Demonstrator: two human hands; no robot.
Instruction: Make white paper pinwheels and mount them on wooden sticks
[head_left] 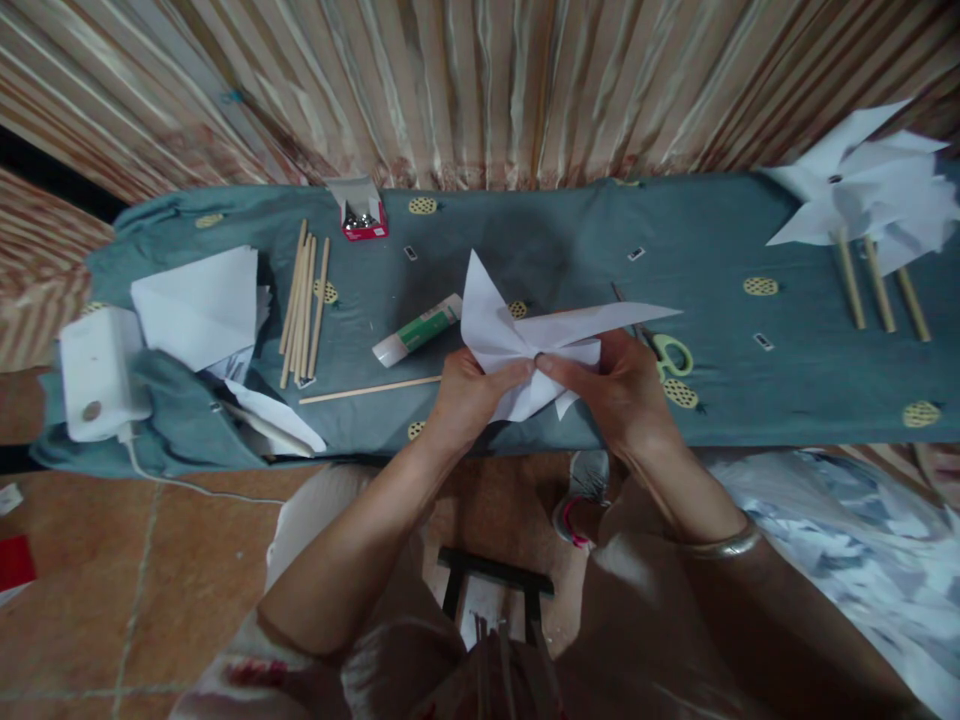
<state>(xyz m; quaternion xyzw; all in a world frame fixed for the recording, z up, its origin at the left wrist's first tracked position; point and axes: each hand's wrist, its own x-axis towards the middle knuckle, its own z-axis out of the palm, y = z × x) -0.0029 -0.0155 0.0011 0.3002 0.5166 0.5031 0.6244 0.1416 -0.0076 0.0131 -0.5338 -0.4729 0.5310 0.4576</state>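
Between my two hands is a white paper pinwheel (pixel 487 310), its pointed blades spread out. My left hand (pixel 469 395) grips its left side, thumb pressed close to the centre. My right hand (pixel 619 385) holds the right side, and its thumb meets the other at the small dark centre. The fingers under the paper are hidden. A thin wooden stick (pixel 367 391) lies on the cloth, its right end passing out of sight at my left hand. Just behind that hand is a green and white glue stick (pixel 418 330). Scissors with light green handles (pixel 673 355) lie beside my right hand.
A small open red box (pixel 364 215) of metal pins stands at the back. Several wooden sticks (pixel 304 305) and white paper sheets (pixel 199 305) lie left, near a white power adapter (pixel 101 375). Several pinwheels (pixel 862 190) on sticks lie at the far right. A curtain (pixel 487 90) hangs behind.
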